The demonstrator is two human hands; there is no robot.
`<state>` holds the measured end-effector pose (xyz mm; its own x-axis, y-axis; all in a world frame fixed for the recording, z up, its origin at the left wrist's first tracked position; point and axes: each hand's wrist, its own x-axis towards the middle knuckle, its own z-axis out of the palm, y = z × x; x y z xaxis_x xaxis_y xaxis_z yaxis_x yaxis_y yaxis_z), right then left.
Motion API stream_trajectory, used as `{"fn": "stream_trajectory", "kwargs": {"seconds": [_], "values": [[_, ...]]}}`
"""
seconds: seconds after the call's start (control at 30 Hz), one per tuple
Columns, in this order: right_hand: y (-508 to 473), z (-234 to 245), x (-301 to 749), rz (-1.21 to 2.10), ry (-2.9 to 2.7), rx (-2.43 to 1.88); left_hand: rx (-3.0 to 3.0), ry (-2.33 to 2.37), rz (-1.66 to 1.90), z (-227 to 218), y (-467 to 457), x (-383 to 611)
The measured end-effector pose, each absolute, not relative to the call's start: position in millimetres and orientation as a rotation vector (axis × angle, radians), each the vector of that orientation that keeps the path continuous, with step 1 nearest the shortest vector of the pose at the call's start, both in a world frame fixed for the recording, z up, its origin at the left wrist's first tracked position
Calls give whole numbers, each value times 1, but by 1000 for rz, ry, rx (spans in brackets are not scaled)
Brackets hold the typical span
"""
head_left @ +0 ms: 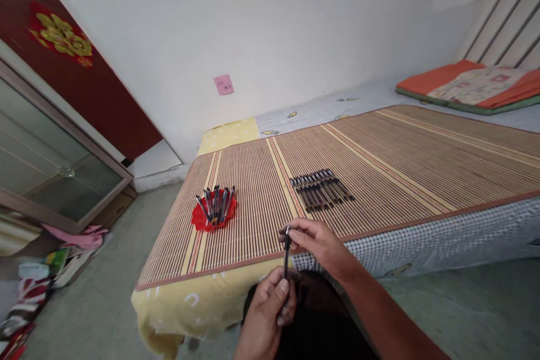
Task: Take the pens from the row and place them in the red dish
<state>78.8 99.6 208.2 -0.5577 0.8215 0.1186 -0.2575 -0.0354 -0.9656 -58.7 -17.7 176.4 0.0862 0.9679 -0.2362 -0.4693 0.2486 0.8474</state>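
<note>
A dark pen (286, 256) stands nearly upright in front of me, over my lap at the bed's edge. My left hand (272, 304) is closed around its lower part. At its upper end, the thumb and fingers of my right hand (314, 239) pinch the pen near the tip. Just beyond, a row of several dark pens (323, 190) lies side by side on the bamboo mat (248, 180). Off to the left, a red scalloped dish (205, 224) holds several more pens (216, 205), leaning on its rim.
The mat covers a bed with a yellow cloth (202, 304) and a checked sheet (422, 236). A folded orange quilt (447, 76) rests at the far right. A pink note (223, 84) is on the wall. Left are a glass-panelled cabinet (54, 146) and piled items (34, 287) on the floor.
</note>
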Motion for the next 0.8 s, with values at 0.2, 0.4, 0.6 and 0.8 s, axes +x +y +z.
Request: {"fn": "stream_trajectory", "kwargs": {"seconds": [0.2,0.4,0.6,0.8], "values": [[104,199,77,1746,-1424,-654,597,834,1202,176,-19,-57],[105,197,77,1769,-1370,-663,596,876,1225,171,-19,-55],[107,195,77,1763,-1289,-657,582,874,1228,167,-19,-55],[108,197,76,1728,-1274,-696,586,904,1218,164,-18,-54]]}}
